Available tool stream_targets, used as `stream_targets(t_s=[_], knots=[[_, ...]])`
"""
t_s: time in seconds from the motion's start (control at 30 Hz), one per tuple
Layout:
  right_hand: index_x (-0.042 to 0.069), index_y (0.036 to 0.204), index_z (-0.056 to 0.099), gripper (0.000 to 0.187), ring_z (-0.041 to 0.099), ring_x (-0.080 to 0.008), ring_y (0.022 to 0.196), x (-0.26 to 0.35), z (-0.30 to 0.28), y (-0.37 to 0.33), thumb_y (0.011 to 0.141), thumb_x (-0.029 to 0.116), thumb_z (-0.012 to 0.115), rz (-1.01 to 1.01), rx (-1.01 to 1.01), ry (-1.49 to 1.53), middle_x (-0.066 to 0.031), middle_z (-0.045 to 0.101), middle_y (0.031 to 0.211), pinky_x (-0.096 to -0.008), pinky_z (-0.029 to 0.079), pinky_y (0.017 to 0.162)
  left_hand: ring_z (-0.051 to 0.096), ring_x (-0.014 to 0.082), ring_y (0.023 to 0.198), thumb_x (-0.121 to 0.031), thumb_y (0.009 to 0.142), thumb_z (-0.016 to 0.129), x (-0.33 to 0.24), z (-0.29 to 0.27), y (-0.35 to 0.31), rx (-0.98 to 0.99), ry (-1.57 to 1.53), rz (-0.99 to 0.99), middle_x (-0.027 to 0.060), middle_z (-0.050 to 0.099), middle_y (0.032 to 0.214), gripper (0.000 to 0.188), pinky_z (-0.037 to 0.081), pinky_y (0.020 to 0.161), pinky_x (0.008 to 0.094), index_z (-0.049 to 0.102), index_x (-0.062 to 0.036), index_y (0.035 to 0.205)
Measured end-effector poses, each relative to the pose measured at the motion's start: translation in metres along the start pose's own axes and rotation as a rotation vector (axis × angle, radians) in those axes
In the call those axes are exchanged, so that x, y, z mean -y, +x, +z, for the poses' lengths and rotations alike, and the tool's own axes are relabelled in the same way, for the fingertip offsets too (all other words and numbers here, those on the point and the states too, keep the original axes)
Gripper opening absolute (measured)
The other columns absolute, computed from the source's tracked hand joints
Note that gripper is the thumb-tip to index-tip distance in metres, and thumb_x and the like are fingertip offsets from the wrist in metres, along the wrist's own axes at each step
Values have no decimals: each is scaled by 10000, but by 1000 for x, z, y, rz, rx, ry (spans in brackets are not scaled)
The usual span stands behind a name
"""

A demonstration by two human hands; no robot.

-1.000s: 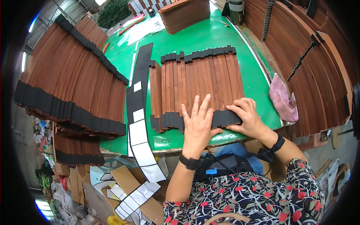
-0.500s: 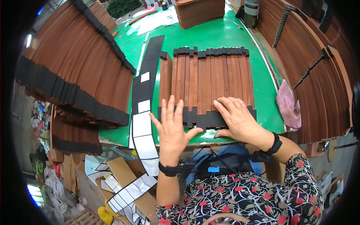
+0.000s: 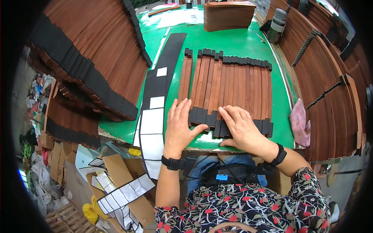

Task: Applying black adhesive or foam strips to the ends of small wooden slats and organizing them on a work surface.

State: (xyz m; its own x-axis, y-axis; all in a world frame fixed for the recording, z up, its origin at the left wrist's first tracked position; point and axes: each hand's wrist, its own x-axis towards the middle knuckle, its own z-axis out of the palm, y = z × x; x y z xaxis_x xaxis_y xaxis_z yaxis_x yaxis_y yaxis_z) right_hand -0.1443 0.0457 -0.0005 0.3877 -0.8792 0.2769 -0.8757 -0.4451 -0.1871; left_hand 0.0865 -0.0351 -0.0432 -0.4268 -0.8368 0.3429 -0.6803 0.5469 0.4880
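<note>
A row of reddish-brown wooden slats with black ends lies side by side on the green table. A narrow pair of slats stands a little apart at the row's left. My left hand lies at the near end of that pair, fingers stretched out and thumb spread toward the row, gripping nothing. My right hand rests over the black near ends, fingers lightly bent and laid on the slats, thumb apart at the front. The far ends sit level on the right part and stepped on the left part.
Long black strips with white patches hang over the front edge at left. Tall slat stacks rise at left and more stacks at right. A pink cloth, a flask and a wooden block-like stack lie around the green table.
The view has shifted. The left slats of the row have moved against the others, and a gap shows beside the narrow pair. My left hand's fingers have drawn closer together.
</note>
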Motion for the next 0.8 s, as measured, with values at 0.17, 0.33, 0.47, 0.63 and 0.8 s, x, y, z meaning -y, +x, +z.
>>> stream_targets(t_s=[0.17,0.33,0.47,0.63,0.8], knots=[[-61,1417,406,991,412,-376,1309,4,11,23,634,308,888,61,69,79,-201,446,1365,-483,338,1101,234,434,1479,-460,620,892,-9,-9,-3,76,-43,67,119,415,1544,1092,282,1189,516,381,-79,1507],[-40,1317,486,831,433,-384,1275,5,20,26,639,244,874,72,70,148,-194,473,1307,-491,358,1085,203,446,1488,-289,527,949,-7,-12,2,109,-37,80,107,469,1515,1147,257,1212,510,388,-74,1503],[-45,1307,493,786,445,-395,1265,7,24,22,667,228,858,32,57,136,-200,473,1307,-496,377,1075,317,445,1428,-234,519,947,-5,-14,8,114,-67,130,101,558,1415,1057,290,1194,509,457,-91,1445],[-76,1417,412,931,375,-398,1365,10,18,30,677,269,859,38,77,87,-221,418,1423,-504,320,1131,433,414,1342,-198,520,943,2,-11,8,62,-113,182,112,608,1314,939,373,1137,504,521,-84,1352],[-82,1409,411,908,365,-397,1378,9,25,45,687,258,843,-23,83,108,-231,424,1421,-503,316,1131,447,399,1326,-201,533,938,11,-4,2,29,-197,218,123,599,1311,858,418,1090,499,545,-66,1283]])
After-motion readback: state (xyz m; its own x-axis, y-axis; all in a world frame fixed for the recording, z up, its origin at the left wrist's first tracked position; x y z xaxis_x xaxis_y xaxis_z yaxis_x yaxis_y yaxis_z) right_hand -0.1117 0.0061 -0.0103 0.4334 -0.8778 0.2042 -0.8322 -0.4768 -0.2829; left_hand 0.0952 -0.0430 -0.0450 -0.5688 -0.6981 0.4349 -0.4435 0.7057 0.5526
